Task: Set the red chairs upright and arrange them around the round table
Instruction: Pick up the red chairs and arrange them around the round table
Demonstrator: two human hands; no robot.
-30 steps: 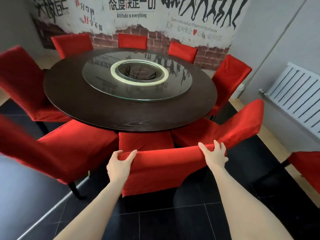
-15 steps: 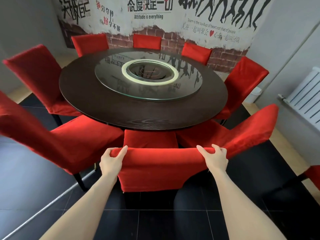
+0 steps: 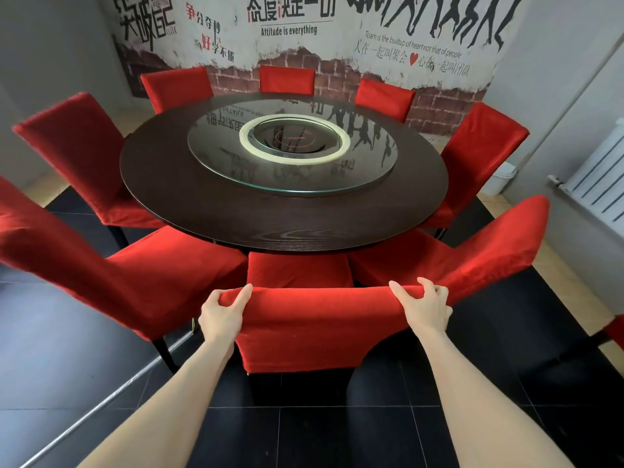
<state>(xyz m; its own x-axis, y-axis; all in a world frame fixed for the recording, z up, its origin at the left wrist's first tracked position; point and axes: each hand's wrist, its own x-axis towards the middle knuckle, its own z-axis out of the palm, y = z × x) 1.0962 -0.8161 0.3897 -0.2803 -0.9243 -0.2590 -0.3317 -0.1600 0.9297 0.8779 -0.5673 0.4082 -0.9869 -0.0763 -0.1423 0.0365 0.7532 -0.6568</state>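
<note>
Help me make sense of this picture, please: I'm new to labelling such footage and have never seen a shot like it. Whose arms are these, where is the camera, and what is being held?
There is no machine here. The two bare arms belong to a person who wears a wide-angle camera on the head, so you look forward and down as they do; that lens bends the edges of the room.

The left hand and the right hand each grip the top edge of the backrest of the nearest red chair, which stands upright with its seat partly under the round table.

On the dark tabletop lies a glass turntable with a pale ring at its middle; I see nothing else on it. More red chairs stand around the table, and one at the near right sits close against the held chair.
</note>
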